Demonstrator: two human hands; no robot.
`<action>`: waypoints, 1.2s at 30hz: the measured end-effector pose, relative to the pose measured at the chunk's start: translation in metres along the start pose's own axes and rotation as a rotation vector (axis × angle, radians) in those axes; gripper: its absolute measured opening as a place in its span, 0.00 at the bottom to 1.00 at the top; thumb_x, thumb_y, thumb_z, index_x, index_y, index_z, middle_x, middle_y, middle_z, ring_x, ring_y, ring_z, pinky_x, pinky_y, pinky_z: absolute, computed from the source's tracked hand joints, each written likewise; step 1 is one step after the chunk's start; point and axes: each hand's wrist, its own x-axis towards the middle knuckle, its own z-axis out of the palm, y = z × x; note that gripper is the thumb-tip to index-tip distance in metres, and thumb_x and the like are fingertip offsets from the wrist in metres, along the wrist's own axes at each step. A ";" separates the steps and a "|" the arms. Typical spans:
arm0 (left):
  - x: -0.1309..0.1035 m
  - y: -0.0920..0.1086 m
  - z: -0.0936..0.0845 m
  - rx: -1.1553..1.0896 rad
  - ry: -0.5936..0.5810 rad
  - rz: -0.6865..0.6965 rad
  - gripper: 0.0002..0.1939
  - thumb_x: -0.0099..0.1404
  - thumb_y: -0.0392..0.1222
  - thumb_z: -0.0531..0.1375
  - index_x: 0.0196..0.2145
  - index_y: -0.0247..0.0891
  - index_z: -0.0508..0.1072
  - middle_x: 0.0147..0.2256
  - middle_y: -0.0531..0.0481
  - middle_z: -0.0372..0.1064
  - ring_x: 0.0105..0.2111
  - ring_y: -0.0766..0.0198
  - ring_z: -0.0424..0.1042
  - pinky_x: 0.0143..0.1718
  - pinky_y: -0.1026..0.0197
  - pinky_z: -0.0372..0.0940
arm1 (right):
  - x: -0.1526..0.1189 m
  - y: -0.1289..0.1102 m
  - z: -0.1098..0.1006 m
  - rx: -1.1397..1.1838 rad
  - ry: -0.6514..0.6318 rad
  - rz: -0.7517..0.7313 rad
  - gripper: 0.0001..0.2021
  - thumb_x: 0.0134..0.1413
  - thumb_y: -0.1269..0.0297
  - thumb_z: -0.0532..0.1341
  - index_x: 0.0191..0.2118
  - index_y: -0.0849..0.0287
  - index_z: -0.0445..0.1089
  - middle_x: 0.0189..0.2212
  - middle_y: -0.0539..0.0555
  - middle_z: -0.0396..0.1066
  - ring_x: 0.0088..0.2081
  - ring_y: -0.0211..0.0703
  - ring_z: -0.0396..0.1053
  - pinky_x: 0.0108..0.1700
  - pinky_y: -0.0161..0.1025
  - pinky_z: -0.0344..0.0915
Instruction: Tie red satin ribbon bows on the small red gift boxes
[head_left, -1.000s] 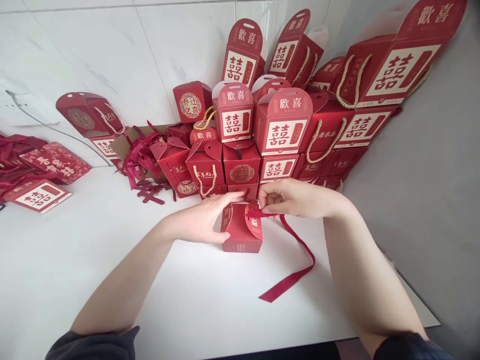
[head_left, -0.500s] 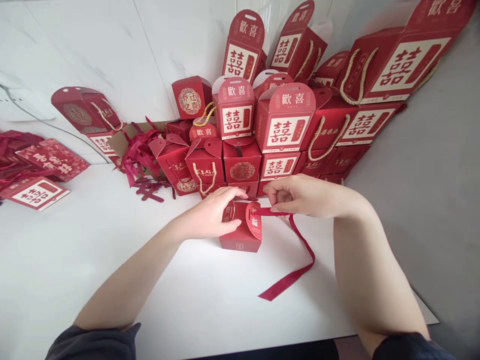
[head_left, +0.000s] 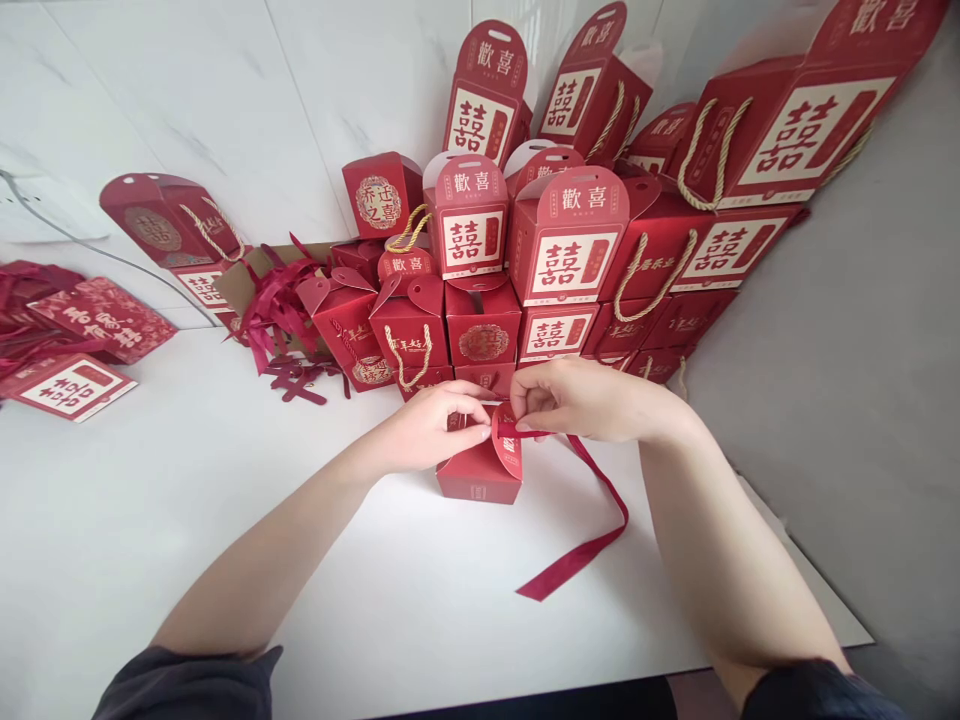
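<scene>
A small red gift box (head_left: pixel 478 487) stands on the white table, its curved flaps folded up. My left hand (head_left: pixel 439 425) is over its left side, thumb and forefinger drawn together right at the slotted flap; what lies between the tips is hidden. On the right of the flap, my right hand (head_left: pixel 577 400) pinches a dark red ribbon (head_left: pixel 611 490) close to the slot that it passes through. The ribbon's long tail curves down over the table and ends in a slanted cut.
Red gift boxes (head_left: pixel 574 255) with rope handles are stacked behind, against the wall. Loose ribbons (head_left: pixel 281 300) spill from a cardboard box at the left of the stack. Farther left lie more red boxes (head_left: pixel 71 388). A grey cable (head_left: pixel 82 240) runs along the wall.
My right hand has moved left, up to the flap, with the ribbon in its fingers. My left thumb and forefinger have closed together beside the slot. The box has hardly shifted.
</scene>
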 end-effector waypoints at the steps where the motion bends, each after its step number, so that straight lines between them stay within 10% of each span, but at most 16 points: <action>1: 0.000 0.000 -0.001 -0.015 0.001 -0.014 0.11 0.65 0.46 0.57 0.35 0.41 0.78 0.58 0.48 0.64 0.52 0.54 0.70 0.53 0.52 0.65 | 0.000 0.000 0.000 -0.001 -0.002 0.001 0.04 0.54 0.62 0.60 0.32 0.56 0.67 0.27 0.48 0.71 0.25 0.37 0.64 0.26 0.34 0.57; 8: -0.010 0.005 -0.016 -0.079 0.238 0.107 0.08 0.65 0.44 0.57 0.32 0.40 0.74 0.55 0.50 0.66 0.52 0.59 0.69 0.46 0.59 0.66 | 0.007 0.002 -0.001 0.035 0.131 -0.197 0.08 0.61 0.60 0.57 0.36 0.57 0.72 0.36 0.51 0.74 0.37 0.42 0.69 0.41 0.38 0.64; 13: -0.022 0.013 -0.028 0.040 0.406 0.183 0.08 0.65 0.44 0.58 0.35 0.40 0.73 0.50 0.48 0.67 0.43 0.62 0.71 0.44 0.60 0.65 | 0.022 0.005 0.006 0.424 -0.008 -0.418 0.08 0.59 0.61 0.62 0.39 0.60 0.75 0.39 0.53 0.75 0.41 0.41 0.71 0.46 0.39 0.66; 18: -0.029 0.013 -0.023 0.161 0.174 -0.097 0.30 0.56 0.57 0.65 0.52 0.44 0.63 0.35 0.52 0.69 0.30 0.62 0.69 0.29 0.61 0.63 | 0.029 0.004 0.016 0.659 0.208 -0.408 0.08 0.55 0.61 0.66 0.37 0.61 0.72 0.31 0.51 0.71 0.33 0.37 0.68 0.38 0.36 0.65; 36: -0.021 -0.010 -0.038 -0.216 -0.170 -0.272 0.22 0.61 0.41 0.59 0.53 0.45 0.61 0.36 0.53 0.69 0.36 0.61 0.72 0.35 0.61 0.64 | 0.036 -0.003 0.037 0.343 0.156 -0.228 0.04 0.56 0.65 0.61 0.34 0.56 0.64 0.30 0.48 0.70 0.31 0.37 0.67 0.36 0.36 0.64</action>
